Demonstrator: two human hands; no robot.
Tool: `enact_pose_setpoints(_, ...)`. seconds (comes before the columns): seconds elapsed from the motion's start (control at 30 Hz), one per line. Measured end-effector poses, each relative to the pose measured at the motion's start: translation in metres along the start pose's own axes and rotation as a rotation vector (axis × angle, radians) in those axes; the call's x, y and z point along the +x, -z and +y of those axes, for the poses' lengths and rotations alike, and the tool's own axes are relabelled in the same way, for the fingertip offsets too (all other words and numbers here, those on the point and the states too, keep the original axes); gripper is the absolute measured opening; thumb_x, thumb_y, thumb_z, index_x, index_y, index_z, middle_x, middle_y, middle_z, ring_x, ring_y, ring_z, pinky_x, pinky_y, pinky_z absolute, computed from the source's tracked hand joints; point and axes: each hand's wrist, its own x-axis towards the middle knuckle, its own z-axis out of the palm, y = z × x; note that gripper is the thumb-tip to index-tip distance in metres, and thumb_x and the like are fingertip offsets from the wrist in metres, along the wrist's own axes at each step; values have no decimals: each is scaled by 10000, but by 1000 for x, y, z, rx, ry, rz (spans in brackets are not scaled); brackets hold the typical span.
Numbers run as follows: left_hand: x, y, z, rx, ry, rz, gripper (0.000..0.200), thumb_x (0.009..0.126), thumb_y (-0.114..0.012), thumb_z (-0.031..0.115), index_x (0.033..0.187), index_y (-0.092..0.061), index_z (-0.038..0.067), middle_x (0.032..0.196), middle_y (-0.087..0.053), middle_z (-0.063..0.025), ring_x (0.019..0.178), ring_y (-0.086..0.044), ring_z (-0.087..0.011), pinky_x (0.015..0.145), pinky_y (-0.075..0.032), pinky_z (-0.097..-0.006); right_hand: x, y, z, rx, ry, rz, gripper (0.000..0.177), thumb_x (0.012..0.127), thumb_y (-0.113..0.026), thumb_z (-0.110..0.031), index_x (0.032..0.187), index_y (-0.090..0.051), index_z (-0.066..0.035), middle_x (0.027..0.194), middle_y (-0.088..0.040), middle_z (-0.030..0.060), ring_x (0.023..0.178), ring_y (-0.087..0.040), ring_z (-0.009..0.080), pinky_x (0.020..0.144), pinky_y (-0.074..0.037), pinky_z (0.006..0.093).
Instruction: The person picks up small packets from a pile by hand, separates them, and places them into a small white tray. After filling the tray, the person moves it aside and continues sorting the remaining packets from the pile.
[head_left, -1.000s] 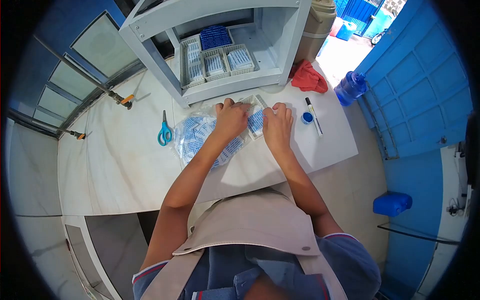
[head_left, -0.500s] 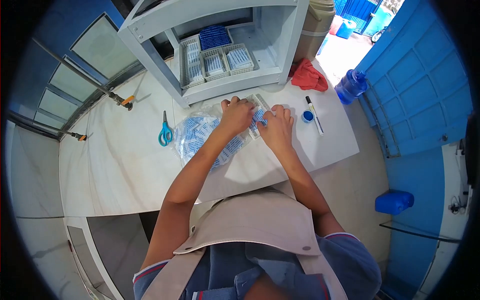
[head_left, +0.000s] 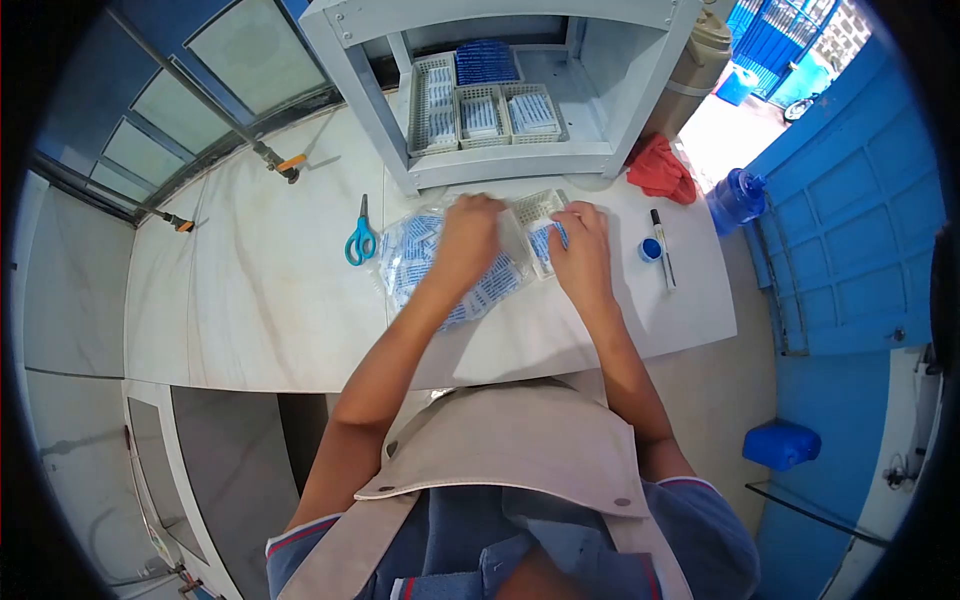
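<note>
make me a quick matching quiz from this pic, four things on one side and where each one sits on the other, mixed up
Things
1. scissors
2. red cloth
3. marker pen
4. white baskets

Places
A. inside the grey shelf unit
B. on the table, left of the bag of sachets
C. on the table at the right end of the shelf unit
D. on the table to the right of the right hand, beside a small blue cap

Pairs: 1-B, 2-C, 3-D, 4-A
</note>
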Motion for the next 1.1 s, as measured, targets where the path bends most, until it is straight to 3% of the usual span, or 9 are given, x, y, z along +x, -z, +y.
enact_pose_setpoints(0.13,-46,31,-52,159,279,-93,249,762,-505,-6,972,-639,-11,1007,-631,-182,831,-630,-372,728,-502,-432,10,-34,-37,688,7,-553,183,779,-585,-65,942,-656,-19,982,-607,168,965,-565,342,828,-464,399)
enact_pose_setpoints(0.3,-58,31,-55,389,312,-4,225,771,-504,15,946,-644,-8,976,-643,-170,810,-644,-341,674,-522,-410,11,-93,-86,186,333,-414,152,751,-580,-57,861,-657,13,933,-609,199,948,-562,373,830,-467,427)
enact_pose_setpoints(0.43,-59,34,-64,467,256,-184,158,770,-542,29,904,-623,20,934,-644,-138,742,-653,-309,611,-523,-389,9,-107,-86,119,349,-429,134,733,-590,-56,831,-631,24,916,-603,210,928,-560,386,817,-469,435)
enact_pose_setpoints(0.63,-74,56,-44,104,245,94,103,798,-601,70,899,-608,49,875,-630,-120,673,-636,-299,571,-504,-378,27,-91,-73,424,72,-448,124,731,-637,-99,815,-600,-16,881,-625,155,881,-592,336,787,-477,396)
enact_pose_setpoints(0.7,-80,57,-38,-23,315,143,111,803,-608,73,912,-606,51,891,-624,-118,669,-630,-299,573,-499,-378,34,-89,-65,611,-79,-724,146,761,-648,-125,858,-602,-26,839,-648,134,818,-623,282,749,-483,360)
enact_pose_setpoints(0.8,-92,53,-34,-35,259,153,142,807,-595,9,948,-607,25,978,-624,-121,654,-619,-279,597,-501,-350,35,-89,-60,771,-192,-723,137,802,-632,-131,889,-616,-25,821,-662,128,766,-635,234,711,-484,330)
enact_pose_setpoints(0.9,-96,44,-30,-17,139,142,163,814,-586,2,975,-602,17,1039,-608,-124,699,-621,-281,610,-506,-340,34,-88,-60,864,-163,-571,110,853,-604,-104,896,-624,-5,809,-643,62,730,-571,112,639,-457,265)
enact_pose_setpoints(1.03,-89,36,-31,-55,199,196,172,800,-622,59,965,-596,20,1063,-593,-138,873,-597,-304,707,-489,-391,34,-84,-62,807,36,-577,133,869,-591,-103,952,-625,-5,834,-643,39,736,-562,102,643,-453,258)
enact_pose_setpoints(1.1,-81,34,-34,-90,264,212,195,791,-638,67,972,-592,10,1066,-592,-146,905,-585,-308,723,-483,-389,36,-80,-65,818,-14,-660,164,865,-592,-151,951,-632,-17,850,-665,95,770,-617,195,716,-475,303)
